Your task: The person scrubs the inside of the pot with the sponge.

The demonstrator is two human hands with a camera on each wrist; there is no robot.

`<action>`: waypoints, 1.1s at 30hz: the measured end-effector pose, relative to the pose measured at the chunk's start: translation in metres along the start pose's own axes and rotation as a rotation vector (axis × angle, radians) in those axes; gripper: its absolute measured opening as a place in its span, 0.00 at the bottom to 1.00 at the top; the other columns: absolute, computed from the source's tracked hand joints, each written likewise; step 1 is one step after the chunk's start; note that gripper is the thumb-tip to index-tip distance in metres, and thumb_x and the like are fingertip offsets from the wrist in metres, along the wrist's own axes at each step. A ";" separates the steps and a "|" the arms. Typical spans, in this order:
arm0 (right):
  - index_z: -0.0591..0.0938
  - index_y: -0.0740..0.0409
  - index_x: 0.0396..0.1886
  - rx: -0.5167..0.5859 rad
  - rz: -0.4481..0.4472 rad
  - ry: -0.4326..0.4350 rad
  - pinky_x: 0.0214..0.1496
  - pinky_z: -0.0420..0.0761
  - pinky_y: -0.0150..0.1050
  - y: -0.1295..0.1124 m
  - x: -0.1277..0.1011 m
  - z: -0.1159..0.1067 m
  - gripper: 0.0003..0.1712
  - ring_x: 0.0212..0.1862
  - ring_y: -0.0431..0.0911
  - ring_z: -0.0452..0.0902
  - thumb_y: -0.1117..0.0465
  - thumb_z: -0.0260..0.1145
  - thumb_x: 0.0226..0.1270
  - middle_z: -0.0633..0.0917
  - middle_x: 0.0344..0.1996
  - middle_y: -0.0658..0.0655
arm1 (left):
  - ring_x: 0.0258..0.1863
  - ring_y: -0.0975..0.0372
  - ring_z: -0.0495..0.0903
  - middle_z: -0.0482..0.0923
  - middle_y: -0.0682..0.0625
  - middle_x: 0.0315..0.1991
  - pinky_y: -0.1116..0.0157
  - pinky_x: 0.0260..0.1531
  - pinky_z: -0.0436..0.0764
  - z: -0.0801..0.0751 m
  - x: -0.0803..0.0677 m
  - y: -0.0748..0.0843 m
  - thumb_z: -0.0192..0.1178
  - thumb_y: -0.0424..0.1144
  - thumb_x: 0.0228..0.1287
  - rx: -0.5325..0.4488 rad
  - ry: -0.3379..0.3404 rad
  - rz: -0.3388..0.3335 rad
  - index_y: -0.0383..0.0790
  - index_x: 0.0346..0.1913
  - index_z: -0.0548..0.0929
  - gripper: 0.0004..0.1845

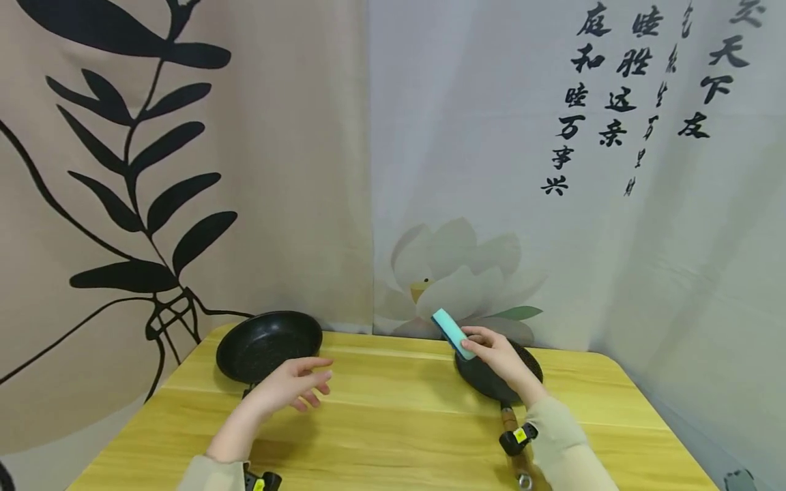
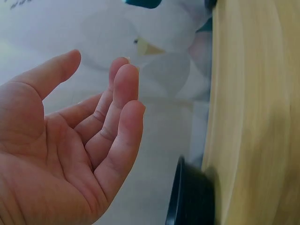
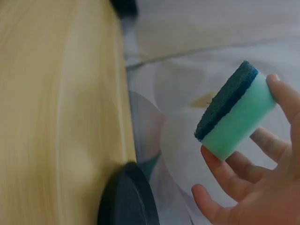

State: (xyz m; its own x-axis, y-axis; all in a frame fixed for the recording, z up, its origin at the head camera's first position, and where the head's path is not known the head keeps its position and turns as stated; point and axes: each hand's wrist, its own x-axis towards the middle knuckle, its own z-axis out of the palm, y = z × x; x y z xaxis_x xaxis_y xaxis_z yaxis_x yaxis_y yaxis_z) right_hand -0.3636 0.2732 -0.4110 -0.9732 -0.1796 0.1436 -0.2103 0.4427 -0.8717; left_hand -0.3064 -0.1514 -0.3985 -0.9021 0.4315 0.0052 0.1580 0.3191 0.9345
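Item 1: sponge (image 1: 453,333), green foam w/ dark blue scrub layer on one face. Held in right hand (image 1: 500,358), fingers curled round it, thumb on one side. Raised above the right pan (image 1: 528,365), near its far rim, not touching it. In right wrist view the sponge (image 3: 234,112) sits at the fingertips (image 3: 283,96), scrub face turned away from the palm.

Item 2: right pan, black, round, on the table (image 1: 399,409) at centre-right. Mostly covered by the right hand in head view. Wooden handle (image 1: 508,417) points toward the person. Dark rim also seen in right wrist view (image 3: 126,197).

Item 3: left pan (image 1: 269,344), black, speckled inside, on the table at the far left corner. Well apart from the right pan. Handle mostly hidden behind the left hand.

Item 4: left hand (image 1: 295,385), grip open, fingers relaxed and nearly straight, palm turned inward, holds nothing. Hovers just in front of the left pan, near its rim; contact w/ pan not seen. Left wrist view shows the empty palm (image 2: 61,154) and a dark pan edge (image 2: 180,197) below.

Item 5: table, light yellow wood, rounded corners.

Item 6: backdrop. Beige cloth w/ black leaf print (image 1: 147,157) at left; pale cloth w/ lotus print (image 1: 454,273) and black calligraphy (image 1: 614,88) at right.

Item 7: wrist cams (image 1: 518,436) strapped on both forearms, pale sleeves.
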 end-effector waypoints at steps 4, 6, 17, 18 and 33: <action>0.76 0.52 0.64 -0.061 -0.048 -0.038 0.52 0.78 0.53 -0.008 0.012 0.020 0.30 0.50 0.52 0.77 0.46 0.67 0.65 0.79 0.55 0.60 | 0.34 0.47 0.83 0.82 0.40 0.41 0.54 0.30 0.83 -0.016 -0.008 -0.003 0.55 0.48 0.72 0.004 0.037 -0.003 0.26 0.68 0.65 0.32; 0.76 0.50 0.64 -0.093 -0.059 -0.053 0.52 0.78 0.52 -0.013 0.017 0.030 0.30 0.53 0.54 0.76 0.46 0.68 0.65 0.78 0.57 0.60 | 0.33 0.49 0.83 0.83 0.42 0.41 0.54 0.30 0.83 -0.024 -0.011 -0.003 0.55 0.48 0.72 0.003 0.054 -0.008 0.26 0.69 0.65 0.33; 0.77 0.49 0.64 -0.235 -0.206 -0.141 0.53 0.78 0.50 -0.033 0.047 0.078 0.30 0.55 0.52 0.76 0.44 0.67 0.64 0.79 0.57 0.54 | 0.32 0.52 0.84 0.83 0.45 0.38 0.59 0.29 0.84 -0.066 -0.032 -0.013 0.53 0.47 0.74 -0.037 0.158 -0.060 0.25 0.70 0.62 0.33; 0.76 0.50 0.64 -0.246 -0.219 -0.147 0.52 0.78 0.49 -0.034 0.050 0.083 0.31 0.55 0.52 0.76 0.44 0.67 0.64 0.78 0.58 0.55 | 0.32 0.53 0.84 0.83 0.45 0.38 0.59 0.29 0.84 -0.069 -0.034 -0.015 0.53 0.48 0.74 -0.039 0.172 -0.076 0.25 0.70 0.61 0.34; 0.77 0.48 0.63 -0.482 -0.285 -0.203 0.60 0.72 0.53 -0.061 0.080 0.142 0.31 0.63 0.55 0.69 0.41 0.67 0.63 0.75 0.62 0.57 | 0.30 0.59 0.84 0.81 0.45 0.41 0.65 0.25 0.83 -0.098 -0.060 -0.062 0.55 0.53 0.71 -0.149 0.222 -0.318 0.24 0.63 0.68 0.34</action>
State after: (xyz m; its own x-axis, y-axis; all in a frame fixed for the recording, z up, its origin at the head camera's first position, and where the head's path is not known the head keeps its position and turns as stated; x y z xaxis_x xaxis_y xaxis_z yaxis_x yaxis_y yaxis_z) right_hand -0.4153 0.1070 -0.4128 -0.8447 -0.4937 0.2068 -0.5257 0.6927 -0.4937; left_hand -0.3014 -0.2797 -0.4218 -0.9638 0.1336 -0.2307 -0.1878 0.2742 0.9432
